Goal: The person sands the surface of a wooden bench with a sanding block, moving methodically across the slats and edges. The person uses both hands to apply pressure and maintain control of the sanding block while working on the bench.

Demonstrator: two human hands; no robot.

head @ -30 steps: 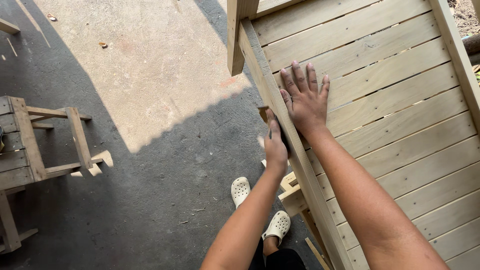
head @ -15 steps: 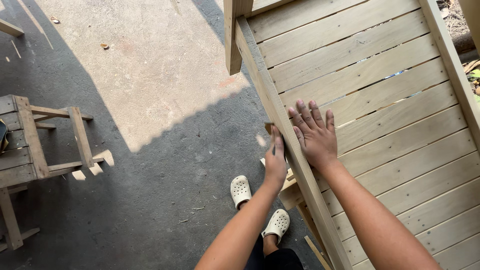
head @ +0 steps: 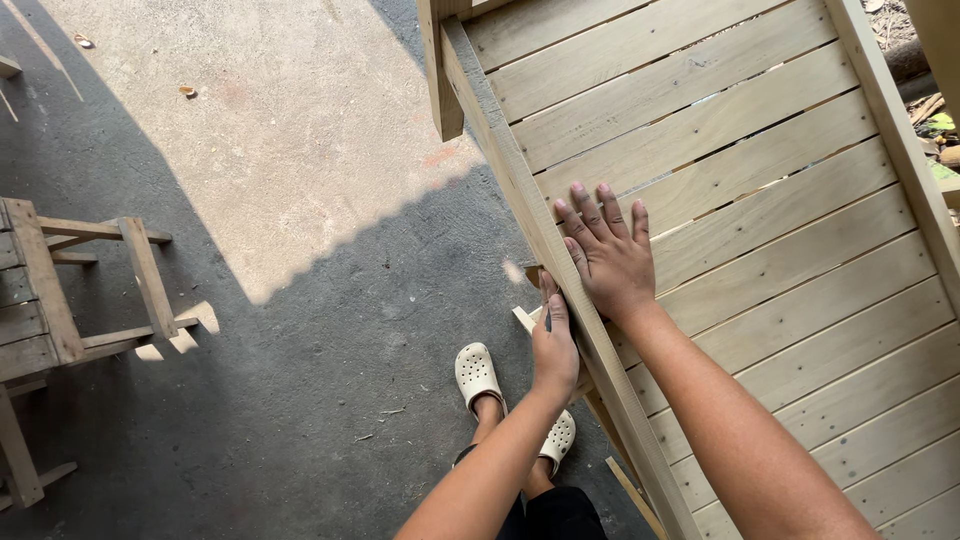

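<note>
A large slatted panel of pale wooden planks (head: 760, 200) fills the right side of the view, tilted, with a long side rail (head: 520, 190) running along its left edge. My right hand (head: 605, 255) lies flat, fingers spread, on the slats just beside that rail. My left hand (head: 553, 345) presses against the outer face of the rail, fingers together and pointing up along it; whether it holds something small against the wood I cannot tell.
My feet in white clogs (head: 478, 375) stand on dark concrete below the rail. A small wooden frame of slats and legs (head: 60, 300) stands at the left edge. Sunlit floor lies beyond. Wood scraps (head: 935, 125) lie past the panel's right edge.
My right hand has slid down the slats towards me along the rail. My left hand has stayed on the rail's outer face. The view has shifted slightly.
</note>
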